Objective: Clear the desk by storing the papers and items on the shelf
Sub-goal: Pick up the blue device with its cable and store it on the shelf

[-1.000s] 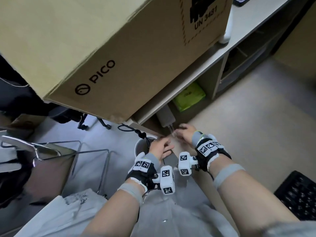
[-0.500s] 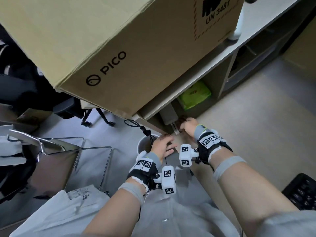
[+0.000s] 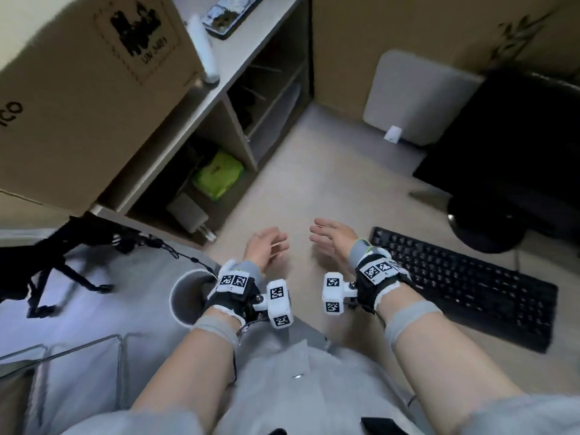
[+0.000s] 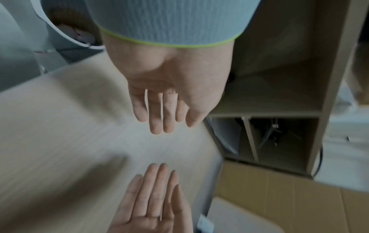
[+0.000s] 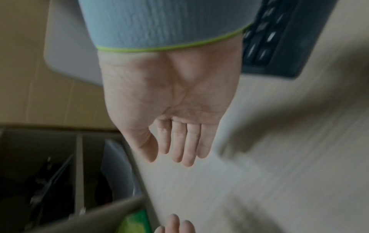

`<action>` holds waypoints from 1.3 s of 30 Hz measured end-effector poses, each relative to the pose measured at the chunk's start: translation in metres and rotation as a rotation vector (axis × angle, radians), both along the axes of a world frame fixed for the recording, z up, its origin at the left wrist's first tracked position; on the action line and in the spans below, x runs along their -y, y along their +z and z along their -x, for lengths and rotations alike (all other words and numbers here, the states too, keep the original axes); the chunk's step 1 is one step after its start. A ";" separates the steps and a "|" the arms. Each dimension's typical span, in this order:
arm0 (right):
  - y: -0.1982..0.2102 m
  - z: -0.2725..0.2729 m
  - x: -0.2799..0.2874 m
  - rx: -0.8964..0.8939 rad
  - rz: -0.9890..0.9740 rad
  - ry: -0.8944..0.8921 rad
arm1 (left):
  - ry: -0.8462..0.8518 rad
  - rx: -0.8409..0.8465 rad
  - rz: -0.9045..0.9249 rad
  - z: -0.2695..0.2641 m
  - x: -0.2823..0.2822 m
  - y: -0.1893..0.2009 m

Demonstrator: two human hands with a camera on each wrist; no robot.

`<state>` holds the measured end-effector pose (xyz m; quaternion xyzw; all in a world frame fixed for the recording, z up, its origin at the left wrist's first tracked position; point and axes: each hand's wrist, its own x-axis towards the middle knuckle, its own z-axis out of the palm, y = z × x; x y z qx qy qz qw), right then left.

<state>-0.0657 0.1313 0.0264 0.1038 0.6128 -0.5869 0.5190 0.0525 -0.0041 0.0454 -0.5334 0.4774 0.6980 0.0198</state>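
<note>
Both my hands are empty: my left hand (image 3: 266, 246) and my right hand (image 3: 329, 238) hover palms inward above the pale desk (image 3: 314, 183), fingers straight and relaxed, close together but not touching, gripping nothing. The shelf (image 3: 219, 89) stands just to my left, and its lower compartment holds a lime-green packet (image 3: 218, 174) with a grey power adapter (image 3: 188, 211) in front of it, near the open edge. No papers show on the desk from here; what I can see on it is the black keyboard (image 3: 464, 287) to my right, with the monitor base (image 3: 483, 227) behind it. If the keyboard is next, I judge it rigid and moderately light, long enough to sag out of one hand, so I would take it by both short ends with the keys facing up and watch for any cable, which I cannot see. The big PICO cardboard box (image 3: 78, 105) on top of the shelf looks bulky, and I would leave it where it sits. A white bin (image 3: 188, 296) stands on the floor beneath my left wrist.
</note>
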 end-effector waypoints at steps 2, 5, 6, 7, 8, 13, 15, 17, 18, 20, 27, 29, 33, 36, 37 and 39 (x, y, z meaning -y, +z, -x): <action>0.000 0.005 -0.056 0.003 0.023 -0.087 | -0.099 -0.030 -0.009 0.018 -0.042 0.004; 0.009 0.003 -0.119 -0.062 -0.044 -0.215 | -0.208 -0.060 -0.052 0.039 -0.096 0.005; 0.013 0.001 -0.132 -0.064 -0.063 -0.258 | -0.238 -0.061 -0.058 0.044 -0.107 0.006; 0.015 -0.001 -0.151 -0.070 -0.053 -0.320 | -0.283 -0.063 -0.075 0.050 -0.126 0.008; 0.018 -0.002 -0.166 -0.072 -0.055 -0.357 | -0.324 -0.060 -0.082 0.056 -0.140 0.010; 0.025 -0.011 -0.225 -0.048 -0.134 -0.559 | -0.473 -0.061 -0.122 0.085 -0.189 0.011; 0.033 -0.017 -0.241 -0.043 -0.178 -0.611 | -0.508 -0.072 -0.162 0.096 -0.203 0.005; 0.037 -0.024 -0.256 -0.043 -0.220 -0.651 | -0.546 -0.077 -0.195 0.104 -0.218 -0.001; 0.045 -0.026 -0.267 -0.052 -0.256 -0.675 | -0.571 -0.082 -0.224 0.110 -0.230 -0.004; 0.047 -0.029 -0.291 -0.059 -0.311 -0.761 | -0.623 -0.061 -0.235 0.116 -0.252 -0.006; 0.046 -0.034 -0.376 -0.002 -0.477 -0.988 | -0.729 -0.026 -0.262 0.139 -0.315 0.004; 0.042 -0.028 -0.396 -0.001 -0.515 -1.037 | -0.729 -0.037 -0.280 0.147 -0.328 0.005; 0.026 -0.003 -0.452 -0.030 -0.583 -1.090 | -0.741 -0.023 -0.227 0.157 -0.369 0.001; -0.014 0.028 -0.517 -0.048 -0.723 -1.066 | -0.708 -0.021 -0.175 0.170 -0.415 -0.005; -0.007 0.035 -0.523 -0.053 -0.738 -1.091 | -0.692 -0.016 -0.171 0.174 -0.423 -0.005; -0.002 0.055 -0.548 -0.058 -0.734 -1.097 | -0.655 -0.015 -0.155 0.182 -0.447 -0.005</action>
